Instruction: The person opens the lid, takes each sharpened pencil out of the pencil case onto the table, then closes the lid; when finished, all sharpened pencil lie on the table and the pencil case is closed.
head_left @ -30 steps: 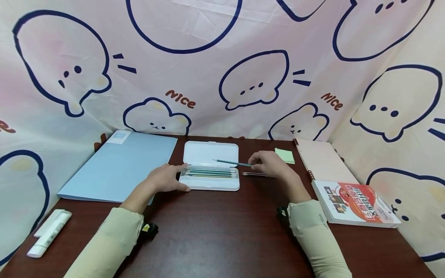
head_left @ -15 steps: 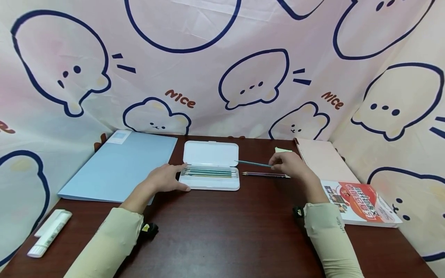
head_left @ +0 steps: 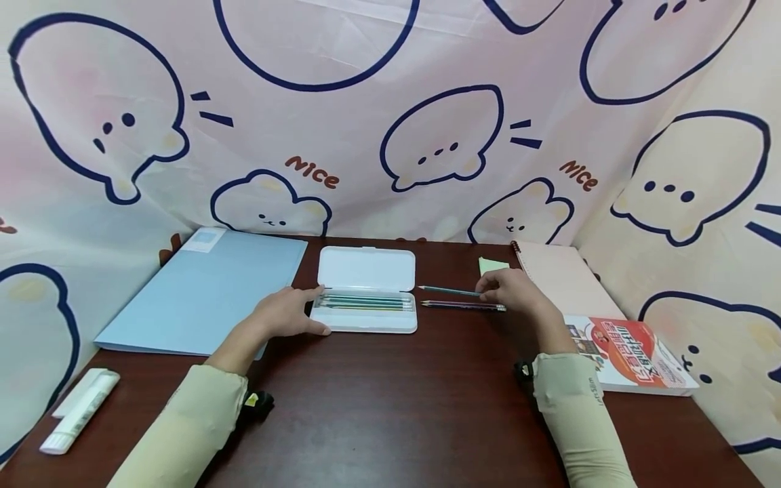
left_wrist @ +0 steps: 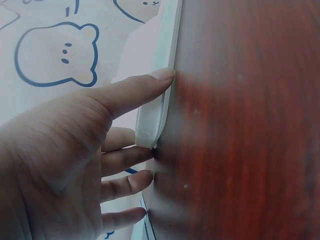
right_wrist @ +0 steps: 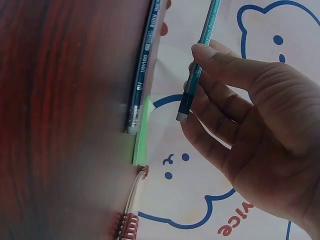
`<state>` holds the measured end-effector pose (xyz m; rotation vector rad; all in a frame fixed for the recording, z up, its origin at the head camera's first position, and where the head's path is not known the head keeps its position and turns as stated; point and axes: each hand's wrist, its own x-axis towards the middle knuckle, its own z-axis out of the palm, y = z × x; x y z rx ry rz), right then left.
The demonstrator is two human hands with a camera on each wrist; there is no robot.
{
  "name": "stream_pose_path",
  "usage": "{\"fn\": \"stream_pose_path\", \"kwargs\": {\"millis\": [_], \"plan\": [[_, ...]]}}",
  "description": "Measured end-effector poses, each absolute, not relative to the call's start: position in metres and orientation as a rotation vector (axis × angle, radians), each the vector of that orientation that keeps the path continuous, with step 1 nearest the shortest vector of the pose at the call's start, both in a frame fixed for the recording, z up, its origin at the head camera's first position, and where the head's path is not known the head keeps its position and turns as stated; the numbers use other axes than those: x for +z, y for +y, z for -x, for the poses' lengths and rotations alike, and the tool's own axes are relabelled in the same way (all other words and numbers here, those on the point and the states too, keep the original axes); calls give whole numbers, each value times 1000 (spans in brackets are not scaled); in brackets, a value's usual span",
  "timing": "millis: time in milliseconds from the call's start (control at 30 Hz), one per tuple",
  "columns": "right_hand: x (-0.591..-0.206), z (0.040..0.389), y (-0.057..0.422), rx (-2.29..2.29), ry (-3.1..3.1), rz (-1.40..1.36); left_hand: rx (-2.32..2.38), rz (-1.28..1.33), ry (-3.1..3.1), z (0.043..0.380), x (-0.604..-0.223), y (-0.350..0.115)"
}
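Observation:
An open white pencil case (head_left: pixel 364 322) with several pencils in its tray lies in mid-table, lid (head_left: pixel 366 268) folded back. My left hand (head_left: pixel 282 312) grips its left end, thumb at the front edge and index finger at the rear corner; in the left wrist view the thumb presses the case's edge (left_wrist: pixel 150 120). To the right of the case, my right hand (head_left: pixel 509 290) pinches a teal pencil (head_left: pixel 448 291) near its eraser end, tip pointing left. Dark pencils (head_left: pixel 464 306) lie on the table just in front of it. The right wrist view shows the teal pencil (right_wrist: pixel 197 65) between thumb and fingers.
Green sticky notes (head_left: pixel 491 265) lie behind my right hand. At right are a spiral notebook (head_left: pixel 567 274) and a red-and-white book (head_left: pixel 634 352). A blue folder (head_left: pixel 213 291) covers the left rear, with a white glue stick (head_left: pixel 79 413) in front. Patterned cloth walls enclose the table.
My right hand has carried the teal pencil rightward from over the case, then lowered it toward the table behind the dark pencils. My left hand has stayed on the case.

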<state>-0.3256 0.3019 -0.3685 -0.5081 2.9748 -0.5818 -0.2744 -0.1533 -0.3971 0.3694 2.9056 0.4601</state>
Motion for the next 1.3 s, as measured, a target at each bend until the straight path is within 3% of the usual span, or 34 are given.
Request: {"fn": "stream_pose_path", "kwargs": {"millis": [1300], "plan": [[-378,339,304,-367,2967,408,448,-358,2893,277,-398,-153]]}}
